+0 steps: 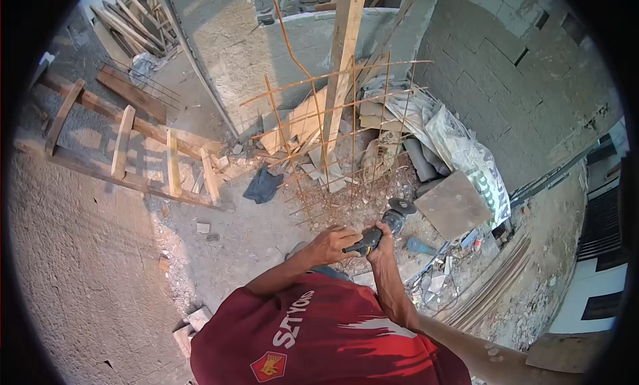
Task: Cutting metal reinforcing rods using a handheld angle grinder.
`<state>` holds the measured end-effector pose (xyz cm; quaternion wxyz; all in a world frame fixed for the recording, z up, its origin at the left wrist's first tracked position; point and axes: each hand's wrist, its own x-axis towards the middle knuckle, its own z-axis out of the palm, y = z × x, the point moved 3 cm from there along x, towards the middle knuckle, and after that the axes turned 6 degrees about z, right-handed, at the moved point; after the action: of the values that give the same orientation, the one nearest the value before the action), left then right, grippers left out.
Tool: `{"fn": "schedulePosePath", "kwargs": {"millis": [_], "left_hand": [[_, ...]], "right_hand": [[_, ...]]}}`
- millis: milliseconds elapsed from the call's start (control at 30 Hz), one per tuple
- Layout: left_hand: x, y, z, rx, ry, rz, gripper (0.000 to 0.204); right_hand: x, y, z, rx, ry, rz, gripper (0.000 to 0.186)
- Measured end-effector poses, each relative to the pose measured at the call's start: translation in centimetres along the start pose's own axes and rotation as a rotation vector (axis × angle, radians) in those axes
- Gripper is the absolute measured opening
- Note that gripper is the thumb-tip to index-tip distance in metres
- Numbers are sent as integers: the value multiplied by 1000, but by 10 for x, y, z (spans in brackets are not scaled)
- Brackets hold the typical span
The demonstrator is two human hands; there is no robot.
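Observation:
A black angle grinder (371,239) with a dark round disc (402,206) is in front of my body, its disc end pointing away from me and a little to the right. My right hand (382,246) wraps around the grinder's body. At its rear end, my left hand (331,244) is closed with the fingertips against the tool. Beyond my hands stands a mesh of rusty rebar (324,129), tied in a loose grid and leaning near a wooden post (343,72). The disc appears apart from the bars, to their lower right.
A wooden ladder (126,142) lies at the left. Dark cloth (263,185) rests on the dusty floor. To the right are a square board (453,205), plastic sheeting and sacks (459,142), a blue tool (419,246) and a bundle of thin rods (491,284). Rubble surrounds the mesh.

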<state>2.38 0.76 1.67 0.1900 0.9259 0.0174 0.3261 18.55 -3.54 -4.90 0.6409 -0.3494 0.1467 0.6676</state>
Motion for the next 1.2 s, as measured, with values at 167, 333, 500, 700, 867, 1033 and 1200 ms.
{"fn": "schedulePosePath", "kwargs": {"millis": [167,333,500,700,867,1033,1200], "left_hand": [[5,-10,-26,-71,-8,-51,49],[0,-25,-48,-31,3,-42,54],[-7,-30,-71,-26,5,-40,56],[-14,-29,-86,-361,-218,-443,69],[-8,-26,-77,-399,-347,-604,62],[-1,-36,-78,-443,-309,-667,76],[-3,-33,-85,-597,-163,-553,88]], "right_hand": [[4,7,15,-57,75,-80,15],[12,14,42,-100,114,-59,15],[16,21,67,-105,26,-98,23],[7,35,87,-218,194,-162,19],[-6,39,95,-350,317,-352,22],[-11,44,106,-496,296,-555,25],[-24,45,122,-554,286,-683,26]]}}
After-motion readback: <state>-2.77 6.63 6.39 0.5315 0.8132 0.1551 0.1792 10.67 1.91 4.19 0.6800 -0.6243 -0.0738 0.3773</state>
